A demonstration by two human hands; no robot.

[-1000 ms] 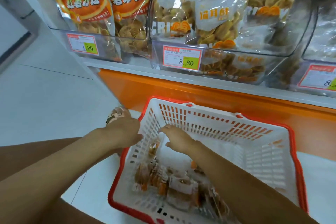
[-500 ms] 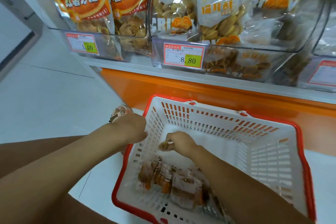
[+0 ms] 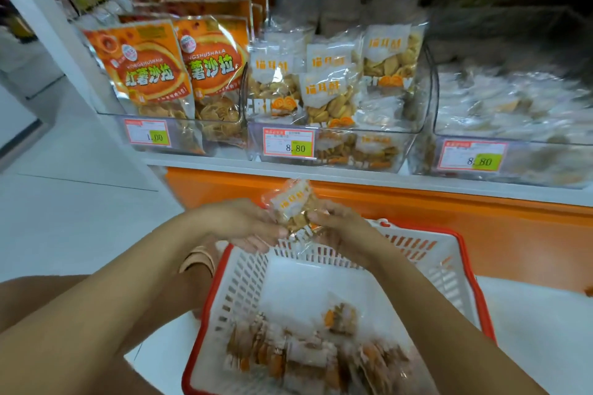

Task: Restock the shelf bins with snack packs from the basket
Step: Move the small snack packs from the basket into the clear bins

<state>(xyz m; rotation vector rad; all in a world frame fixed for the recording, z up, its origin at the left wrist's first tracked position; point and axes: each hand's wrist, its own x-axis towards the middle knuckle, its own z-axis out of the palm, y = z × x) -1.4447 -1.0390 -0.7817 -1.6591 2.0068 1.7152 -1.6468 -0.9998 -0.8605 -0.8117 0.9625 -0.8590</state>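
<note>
Now up from the basket (image 3: pixel 465 253) below: cat-ear crisp pack (image 3: pixel 293 205) pinched by left hand (image 3: pixel 237 224) and right hand (image 3: pixel 340 228), matching bin (image 3: pixel 385 132) above.

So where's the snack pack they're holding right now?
Centre of the head view: the snack pack is held between the left hand and right hand, above the basket and below the middle bin.

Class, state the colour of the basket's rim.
Red: the basket rim, best seen in the head view.

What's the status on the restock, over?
One pack gripped by left hand and right hand, over basket. More packs inside. Path to middle bin clear.
</note>
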